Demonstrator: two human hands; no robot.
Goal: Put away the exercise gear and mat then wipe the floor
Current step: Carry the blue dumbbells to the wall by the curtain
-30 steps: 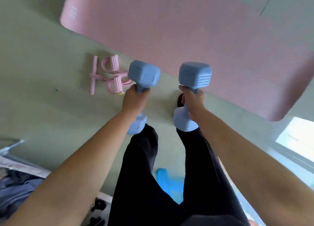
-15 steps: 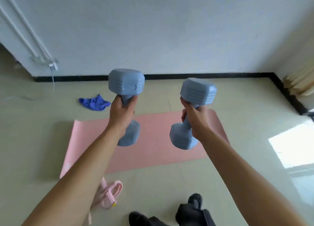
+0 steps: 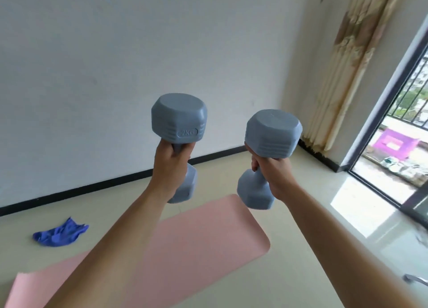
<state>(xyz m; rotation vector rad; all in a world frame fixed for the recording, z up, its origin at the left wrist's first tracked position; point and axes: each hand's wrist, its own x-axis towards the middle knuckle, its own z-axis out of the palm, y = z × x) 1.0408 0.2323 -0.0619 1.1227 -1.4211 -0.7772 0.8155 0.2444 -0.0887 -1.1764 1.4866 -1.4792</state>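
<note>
Fingers (image 3: 255, 163) round dumbbells (image 3: 179, 120), mat (image 3: 203, 249) edge below

The left hand (image 3: 170, 166) covers the handle of the left dumbbell (image 3: 179, 117), and the wrist hides part of its lower head. The right hand (image 3: 275, 175) hides most of the handle of the right dumbbell (image 3: 273, 131). The left forearm (image 3: 120, 249) crosses the mat (image 3: 208, 238), whose near end runs off the bottom and left edges. The left forearm and the right forearm (image 3: 335, 238) are both cut off at the bottom. The curtain (image 3: 347, 64) runs off the top and the door (image 3: 383, 99) off the right. A grey thing (image 3: 414, 278) at the near right edge is too cut off to name. The view outside is blurred.
</note>
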